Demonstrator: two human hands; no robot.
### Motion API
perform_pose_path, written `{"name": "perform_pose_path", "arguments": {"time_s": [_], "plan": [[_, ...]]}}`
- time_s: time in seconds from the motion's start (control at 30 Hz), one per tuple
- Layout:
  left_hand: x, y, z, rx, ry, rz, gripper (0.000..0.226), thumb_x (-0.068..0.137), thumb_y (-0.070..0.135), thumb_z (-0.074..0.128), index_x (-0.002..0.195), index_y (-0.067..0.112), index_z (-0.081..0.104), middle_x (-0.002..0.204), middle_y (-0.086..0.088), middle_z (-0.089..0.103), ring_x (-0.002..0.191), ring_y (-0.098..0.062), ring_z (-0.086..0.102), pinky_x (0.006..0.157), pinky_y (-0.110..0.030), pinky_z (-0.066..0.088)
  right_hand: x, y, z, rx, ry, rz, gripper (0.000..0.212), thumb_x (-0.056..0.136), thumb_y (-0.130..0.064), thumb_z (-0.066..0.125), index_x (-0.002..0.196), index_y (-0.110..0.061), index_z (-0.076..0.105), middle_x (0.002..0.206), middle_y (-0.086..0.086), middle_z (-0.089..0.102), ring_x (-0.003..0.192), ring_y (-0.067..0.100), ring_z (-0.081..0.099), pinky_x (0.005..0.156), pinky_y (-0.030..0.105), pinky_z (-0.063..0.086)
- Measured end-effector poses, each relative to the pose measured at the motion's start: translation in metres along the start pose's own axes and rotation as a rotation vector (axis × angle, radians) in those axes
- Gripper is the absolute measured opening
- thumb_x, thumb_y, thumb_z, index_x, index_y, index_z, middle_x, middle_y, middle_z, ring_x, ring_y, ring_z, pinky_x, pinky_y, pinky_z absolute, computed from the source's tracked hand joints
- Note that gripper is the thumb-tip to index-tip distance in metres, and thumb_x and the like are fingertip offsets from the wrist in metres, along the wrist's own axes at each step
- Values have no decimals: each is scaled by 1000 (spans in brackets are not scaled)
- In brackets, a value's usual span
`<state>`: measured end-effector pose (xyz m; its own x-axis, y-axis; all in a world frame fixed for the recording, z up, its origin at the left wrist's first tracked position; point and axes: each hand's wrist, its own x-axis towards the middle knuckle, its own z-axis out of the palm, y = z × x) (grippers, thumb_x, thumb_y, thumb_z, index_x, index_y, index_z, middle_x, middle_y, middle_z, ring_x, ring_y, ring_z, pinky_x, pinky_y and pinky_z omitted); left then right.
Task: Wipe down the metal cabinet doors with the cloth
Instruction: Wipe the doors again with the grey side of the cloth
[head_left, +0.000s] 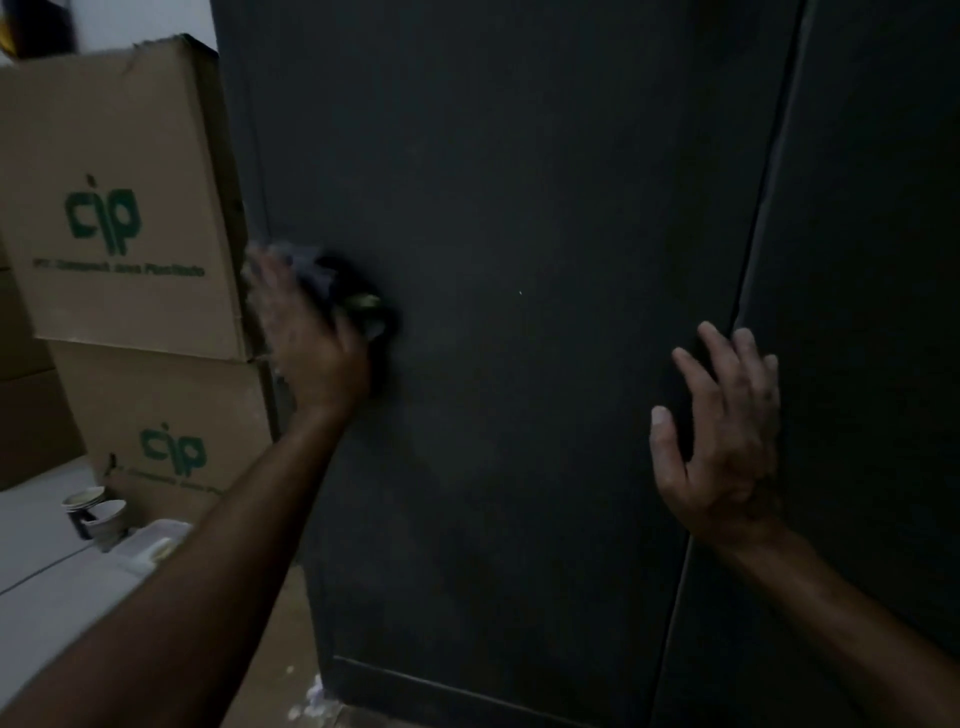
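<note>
Cloth (337, 283): dark, bunched and blurred; pressed against the left cabinet door near its left edge, about mid-height; a small greenish patch shows on its right side; most of it lies under and above the left hand.
Left hand (306, 338): laid over the cloth, back of the hand toward the camera; fingers extended upward and close together, flat on the cloth rather than curled round it; fingertips smeared by blur, so whether any cloth is pinched cannot be told; forearm runs in from the lower left corner.
Right hand (727, 441): bare, holding nothing; palm toward the cabinet at the seam between the 2 doors; fingers spread apart, thumb out to the left; fingertips at the seam, actual contact hard to judge in the dim light.
Left cabinet door (519, 260): dark, matte, fills the centre of the view; its bottom edge shows near the floor.
Right cabinet door (872, 260): same dark finish, right of the vertical seam.
Cardboard boxes (119, 208): 2 stacked just left of the cabinet, each with green printed lettering.
Cups (96, 514): a few stacked on a pale surface at lower left, near the lower box.
</note>
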<state>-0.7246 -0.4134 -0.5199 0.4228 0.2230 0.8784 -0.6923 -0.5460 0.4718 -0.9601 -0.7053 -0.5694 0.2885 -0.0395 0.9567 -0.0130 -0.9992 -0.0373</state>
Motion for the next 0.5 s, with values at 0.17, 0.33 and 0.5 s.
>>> {"name": "perform_pose_path", "arguments": {"time_s": [0.17,0.33,0.5], "plan": [[-57,54,40,73,-120,530,77,106,44,44,166,3,18,175,-18,11,162,-40,8,131,-55,8,2,-2,11,-13,31,25,55,94,-26,54,144,-2,49,161,19,35,156,36,17,127,57,8],[-87,-57,-8,55,-234,219,76,103,39,42,162,-5,23,173,-22,12,161,-40,10,130,-59,13,0,1,12,-23,35,38,56,94,-28,51,145,-5,46,162,17,34,157,33,16,127,55,8],[23,-38,-10,-42,-61,-239,77,102,41,34,165,1,18,169,-25,26,156,-39,27,127,-43,21,2,2,13,-46,38,18,56,94,-29,52,144,-6,47,163,16,32,157,34,16,127,56,9]]}}
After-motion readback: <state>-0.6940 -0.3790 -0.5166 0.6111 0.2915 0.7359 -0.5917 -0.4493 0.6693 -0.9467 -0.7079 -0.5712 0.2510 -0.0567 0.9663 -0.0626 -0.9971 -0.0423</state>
